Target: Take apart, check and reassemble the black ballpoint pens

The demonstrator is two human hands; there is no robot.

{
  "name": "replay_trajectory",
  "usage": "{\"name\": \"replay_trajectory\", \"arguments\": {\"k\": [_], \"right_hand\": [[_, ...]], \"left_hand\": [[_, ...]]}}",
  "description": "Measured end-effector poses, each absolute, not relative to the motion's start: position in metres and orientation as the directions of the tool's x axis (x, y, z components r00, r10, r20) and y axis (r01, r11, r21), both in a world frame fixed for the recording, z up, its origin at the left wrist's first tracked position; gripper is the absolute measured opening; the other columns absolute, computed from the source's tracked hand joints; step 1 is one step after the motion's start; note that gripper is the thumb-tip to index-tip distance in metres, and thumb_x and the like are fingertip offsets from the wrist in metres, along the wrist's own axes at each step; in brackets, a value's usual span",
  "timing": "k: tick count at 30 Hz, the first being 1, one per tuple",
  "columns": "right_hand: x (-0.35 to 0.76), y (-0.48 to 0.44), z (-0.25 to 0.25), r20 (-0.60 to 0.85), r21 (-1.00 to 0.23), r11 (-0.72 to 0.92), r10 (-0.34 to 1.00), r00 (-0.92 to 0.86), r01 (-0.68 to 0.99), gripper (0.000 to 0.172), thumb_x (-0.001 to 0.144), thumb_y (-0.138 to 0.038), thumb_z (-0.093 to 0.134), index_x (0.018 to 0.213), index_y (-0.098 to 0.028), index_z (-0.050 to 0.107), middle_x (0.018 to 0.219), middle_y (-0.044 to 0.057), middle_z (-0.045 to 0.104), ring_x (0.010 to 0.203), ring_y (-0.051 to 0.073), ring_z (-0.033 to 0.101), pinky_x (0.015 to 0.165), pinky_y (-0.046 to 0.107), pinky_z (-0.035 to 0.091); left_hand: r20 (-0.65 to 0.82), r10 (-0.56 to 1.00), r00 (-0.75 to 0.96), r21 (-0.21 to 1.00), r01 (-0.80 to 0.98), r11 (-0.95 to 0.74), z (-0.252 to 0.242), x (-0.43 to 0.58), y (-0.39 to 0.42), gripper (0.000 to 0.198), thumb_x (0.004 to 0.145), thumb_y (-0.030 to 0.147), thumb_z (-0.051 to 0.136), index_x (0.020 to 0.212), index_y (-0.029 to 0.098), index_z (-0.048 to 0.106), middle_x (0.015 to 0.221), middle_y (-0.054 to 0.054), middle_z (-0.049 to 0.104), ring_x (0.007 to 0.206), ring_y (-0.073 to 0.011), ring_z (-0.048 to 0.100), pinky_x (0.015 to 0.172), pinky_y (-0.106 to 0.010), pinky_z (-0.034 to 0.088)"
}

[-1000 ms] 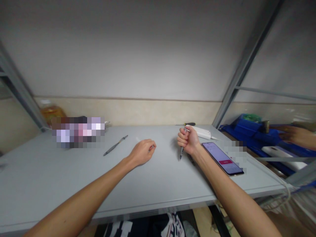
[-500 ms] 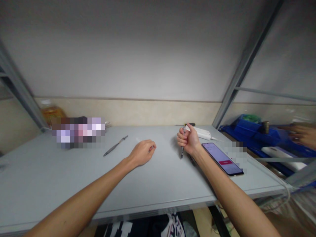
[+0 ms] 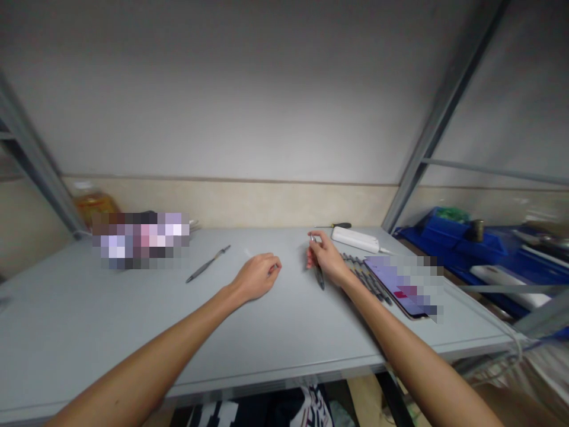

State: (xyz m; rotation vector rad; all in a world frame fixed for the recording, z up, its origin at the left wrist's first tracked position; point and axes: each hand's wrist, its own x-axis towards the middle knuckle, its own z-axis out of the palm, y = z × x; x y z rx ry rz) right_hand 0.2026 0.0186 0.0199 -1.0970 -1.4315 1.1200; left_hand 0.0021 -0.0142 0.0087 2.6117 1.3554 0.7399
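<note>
My right hand (image 3: 326,258) is closed on a grey pen (image 3: 320,279), with the pen's lower end pointing toward me and down. Just right of that hand, several similar pens (image 3: 371,283) lie side by side, partly hidden by my wrist. My left hand (image 3: 260,276) rests on the table with its fingers curled in. A small dark bit shows between those fingers, too little to name. To the left of it a single grey pen (image 3: 208,264) lies slanted on the table.
On the grey table (image 3: 249,344), a phone (image 3: 386,279), partly pixelated, lies beside the pens. Behind are a white power strip (image 3: 355,239) and a screwdriver (image 3: 341,225). A pixelated pile (image 3: 142,237) sits back left by a bottle (image 3: 95,204). Blue trays (image 3: 466,237) stand beyond the right frame post.
My right hand has moved slightly left and turned palm down with the pen, uncovering the row of pens. My left hand stays put. Another person's hand at the far right has gone from view.
</note>
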Motion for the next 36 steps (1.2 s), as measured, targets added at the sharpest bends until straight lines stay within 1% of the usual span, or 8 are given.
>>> {"name": "replay_trajectory", "arguments": {"k": [2,5,9,13,16,20,25,36], "right_hand": [[0.204,0.02,0.016,0.229,-0.921,0.249,0.968,-0.102,0.298,0.025,0.077,-0.033,0.047,0.1,-0.024,0.045,0.047,-0.01,0.046,0.04,0.012,0.047,0.048,0.023,0.038],[0.206,0.02,0.015,0.322,-0.712,0.301,0.943,-0.086,0.634,0.02,0.08,-0.029,0.047,0.096,-0.021,0.054,0.049,-0.005,0.05,0.051,0.014,0.051,0.058,0.025,0.037],[0.207,0.016,0.02,0.373,-0.45,0.259,0.924,-0.084,0.855,0.026,0.085,-0.029,0.042,0.102,-0.017,0.059,0.078,0.007,0.063,0.079,0.02,0.055,0.073,0.028,0.036],[0.21,0.014,0.023,0.359,-0.298,0.204,0.929,-0.088,0.933,0.029,0.086,-0.029,0.041,0.1,-0.015,0.062,0.1,0.012,0.062,0.1,0.024,0.046,0.085,0.031,0.032],[0.214,0.014,0.023,0.325,-0.2,0.108,0.945,-0.038,0.974,0.03,0.085,-0.032,0.042,0.101,-0.018,0.062,0.109,0.014,0.057,0.107,0.028,0.04,0.085,0.037,0.032],[0.22,0.018,0.019,0.252,-0.111,-0.002,0.967,0.03,0.994,0.035,0.086,-0.032,0.04,0.115,-0.019,0.055,0.117,0.016,0.05,0.111,0.032,0.037,0.084,0.044,0.031],[0.226,0.022,0.015,0.143,-0.067,-0.006,0.99,0.016,0.998,0.036,0.088,-0.03,0.035,0.119,-0.019,0.049,0.117,0.017,0.05,0.111,0.032,0.038,0.083,0.047,0.031],[0.229,0.024,0.018,0.123,-0.07,0.023,0.992,-0.014,0.997,0.033,0.088,-0.032,0.039,0.116,-0.021,0.05,0.118,0.015,0.049,0.11,0.031,0.039,0.083,0.047,0.033]], "left_hand": [[0.367,0.793,0.487,0.311,0.739,-0.598,0.009,0.002,-0.014,0.021,0.084,0.021,0.041,0.08,0.017,0.062,0.074,-0.004,0.06,0.069,-0.0144,0.054,0.069,-0.025,0.04],[0.366,0.791,0.49,0.308,0.738,-0.6,0.009,0.003,-0.015,0.021,0.084,0.021,0.041,0.08,0.017,0.062,0.074,-0.004,0.06,0.069,-0.0143,0.054,0.069,-0.025,0.04],[0.364,0.789,0.495,0.299,0.74,-0.602,0.009,0.003,-0.015,0.022,0.084,0.021,0.041,0.079,0.016,0.062,0.073,-0.004,0.059,0.069,-0.0145,0.054,0.069,-0.025,0.04],[0.371,0.781,0.503,0.288,0.737,-0.611,0.009,0.003,-0.015,0.022,0.084,0.021,0.041,0.077,0.016,0.062,0.072,-0.004,0.058,0.069,-0.0145,0.053,0.068,-0.026,0.039],[0.37,0.78,0.504,0.285,0.738,-0.612,0.008,0.003,-0.014,0.023,0.084,0.021,0.041,0.076,0.016,0.062,0.071,-0.003,0.058,0.069,-0.0144,0.053,0.068,-0.026,0.039],[0.364,0.78,0.509,0.29,0.734,-0.615,0.008,0.003,-0.014,0.022,0.084,0.021,0.041,0.076,0.016,0.062,0.071,-0.003,0.058,0.068,-0.014,0.052,0.067,-0.026,0.039],[0.363,0.78,0.509,0.296,0.731,-0.615,0.008,0.003,-0.014,0.022,0.084,0.021,0.042,0.077,0.017,0.062,0.071,-0.003,0.058,0.067,-0.0139,0.052,0.066,-0.026,0.039],[0.349,0.785,0.511,0.274,0.746,-0.607,0.01,0.002,-0.014,0.023,0.085,0.021,0.041,0.077,0.017,0.062,0.072,-0.004,0.059,0.07,-0.0147,0.053,0.069,-0.027,0.04]]}}
